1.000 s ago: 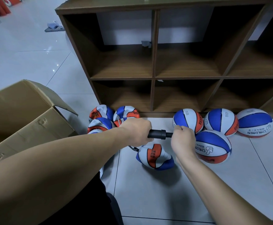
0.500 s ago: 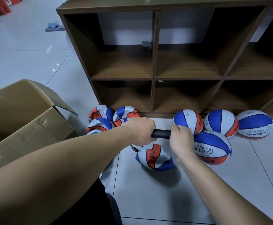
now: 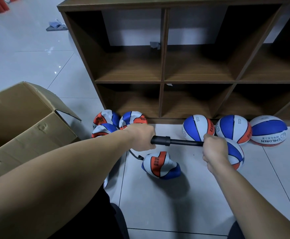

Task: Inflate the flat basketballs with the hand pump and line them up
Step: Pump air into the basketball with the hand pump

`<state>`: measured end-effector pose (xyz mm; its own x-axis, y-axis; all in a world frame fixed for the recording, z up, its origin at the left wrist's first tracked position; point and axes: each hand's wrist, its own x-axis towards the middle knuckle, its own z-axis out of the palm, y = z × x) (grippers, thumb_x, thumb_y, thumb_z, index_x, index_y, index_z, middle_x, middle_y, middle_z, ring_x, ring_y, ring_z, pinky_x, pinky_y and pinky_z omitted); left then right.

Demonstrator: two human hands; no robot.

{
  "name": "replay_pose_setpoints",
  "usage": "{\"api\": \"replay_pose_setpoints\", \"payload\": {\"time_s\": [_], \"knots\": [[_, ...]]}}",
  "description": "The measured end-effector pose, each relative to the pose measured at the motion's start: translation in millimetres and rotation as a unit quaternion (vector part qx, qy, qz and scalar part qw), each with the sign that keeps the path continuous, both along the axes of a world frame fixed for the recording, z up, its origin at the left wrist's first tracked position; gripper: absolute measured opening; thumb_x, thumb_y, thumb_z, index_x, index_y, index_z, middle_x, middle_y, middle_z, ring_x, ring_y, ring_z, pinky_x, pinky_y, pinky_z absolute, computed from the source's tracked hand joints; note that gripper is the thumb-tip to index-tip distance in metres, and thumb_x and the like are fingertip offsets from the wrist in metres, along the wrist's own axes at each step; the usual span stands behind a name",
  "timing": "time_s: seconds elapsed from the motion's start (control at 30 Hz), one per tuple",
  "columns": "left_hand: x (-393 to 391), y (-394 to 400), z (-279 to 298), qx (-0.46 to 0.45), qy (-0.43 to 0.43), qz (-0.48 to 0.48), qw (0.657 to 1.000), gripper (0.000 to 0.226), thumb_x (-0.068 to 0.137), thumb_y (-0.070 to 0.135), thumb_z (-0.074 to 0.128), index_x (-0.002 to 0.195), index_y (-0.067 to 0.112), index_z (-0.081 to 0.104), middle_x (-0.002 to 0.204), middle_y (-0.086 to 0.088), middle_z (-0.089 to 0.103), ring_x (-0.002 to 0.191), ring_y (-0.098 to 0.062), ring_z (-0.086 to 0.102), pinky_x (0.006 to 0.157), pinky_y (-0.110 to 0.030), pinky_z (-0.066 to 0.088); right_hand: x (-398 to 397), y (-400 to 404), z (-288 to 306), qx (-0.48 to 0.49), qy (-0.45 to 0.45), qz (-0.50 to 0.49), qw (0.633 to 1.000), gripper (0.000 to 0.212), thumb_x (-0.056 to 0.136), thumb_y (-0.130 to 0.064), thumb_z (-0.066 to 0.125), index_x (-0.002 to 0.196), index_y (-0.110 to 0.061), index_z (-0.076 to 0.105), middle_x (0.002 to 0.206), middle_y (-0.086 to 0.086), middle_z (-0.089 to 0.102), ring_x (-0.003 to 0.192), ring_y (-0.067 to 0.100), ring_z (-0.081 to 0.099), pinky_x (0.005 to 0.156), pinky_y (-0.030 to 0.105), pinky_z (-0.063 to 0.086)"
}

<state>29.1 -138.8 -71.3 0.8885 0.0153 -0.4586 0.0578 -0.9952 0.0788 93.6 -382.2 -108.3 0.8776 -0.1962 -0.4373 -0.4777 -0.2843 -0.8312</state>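
A black hand pump point(image 3: 175, 141) lies level above the floor between my hands. My left hand point(image 3: 140, 138) grips its barrel; my right hand point(image 3: 214, 149) grips the handle, with the rod drawn out between them. A short black hose point(image 3: 135, 156) runs from the barrel down to a dented, half-flat red, white and blue basketball point(image 3: 160, 165) on the tiles. Several flat balls point(image 3: 116, 120) are piled at the shelf's left foot. Round inflated balls point(image 3: 198, 130) point(image 3: 233, 129) point(image 3: 268, 130) stand along the shelf base on the right, another point(image 3: 235, 155) partly behind my right hand.
A brown wooden cubby shelf point(image 3: 163, 81) stands right behind the balls. An open cardboard box point(image 3: 25, 125) sits at the left on the white tiled floor point(image 3: 175, 209). My dark-clothed knees show at the bottom edge.
My right hand has pulled the pump handle out to the right, baring the rod; half a second ago the handle was pushed in against the barrel. The left hand stayed put.
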Motion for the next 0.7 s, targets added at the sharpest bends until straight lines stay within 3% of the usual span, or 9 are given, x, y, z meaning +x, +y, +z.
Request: {"api": "replay_pose_setpoints", "payload": {"time_s": [0.17,0.27,0.4,0.6,0.7], "knots": [[1.4,-5.6,5.1,0.016,-0.022,-0.012,1.000,0.028,0.102,0.047,0.063,0.081,0.030,0.054,0.079,0.004,0.062,0.069,-0.015,0.060,0.060,-0.033,0.049,-9.6,19.8,1.6,-0.016,-0.038,-0.011,0.999,0.026,0.084,-0.020,0.046,0.061,-0.014,0.032,0.062,0.004,0.031,0.066,0.026,0.030,0.065,0.043,0.029],[1.9,-9.9,9.0,0.017,-0.039,-0.021,0.999,0.023,0.102,0.047,0.063,0.091,0.027,0.060,0.079,0.004,0.062,0.070,-0.016,0.060,0.062,-0.034,0.051,-15.1,31.9,3.5,-0.022,-0.059,0.011,0.998,0.033,0.089,-0.018,0.045,0.059,-0.014,0.031,0.060,0.005,0.033,0.063,0.027,0.031,0.064,0.043,0.030],[2.2,-13.9,14.9,0.021,-0.042,-0.022,0.999,0.023,0.103,0.047,0.062,0.090,0.028,0.058,0.079,0.004,0.062,0.072,-0.017,0.062,0.064,-0.034,0.053,-23.3,44.6,1.9,-0.039,-0.084,0.029,0.995,0.038,0.097,-0.011,0.045,0.062,-0.014,0.031,0.060,0.004,0.034,0.061,0.026,0.030,0.061,0.040,0.026],[-0.3,-23.7,13.8,0.014,-0.053,-0.015,0.998,0.024,0.102,0.046,0.063,0.085,0.029,0.059,0.077,0.003,0.064,0.071,-0.020,0.066,0.068,-0.038,0.060,-33.7,58.5,10.1,-0.065,-0.106,0.063,0.990,0.041,0.106,-0.016,0.045,0.066,-0.011,0.041,0.066,0.006,0.046,0.062,0.025,0.039,0.057,0.039,0.029],[0.6,-28.0,12.5,0.009,-0.053,-0.019,0.998,0.022,0.102,0.046,0.062,0.095,0.026,0.066,0.078,0.002,0.066,0.072,-0.020,0.067,0.067,-0.037,0.060,-38.9,63.3,10.6,-0.064,-0.114,0.068,0.989,0.041,0.106,-0.019,0.044,0.066,-0.011,0.042,0.066,0.006,0.048,0.062,0.025,0.041,0.058,0.038,0.031]]}}
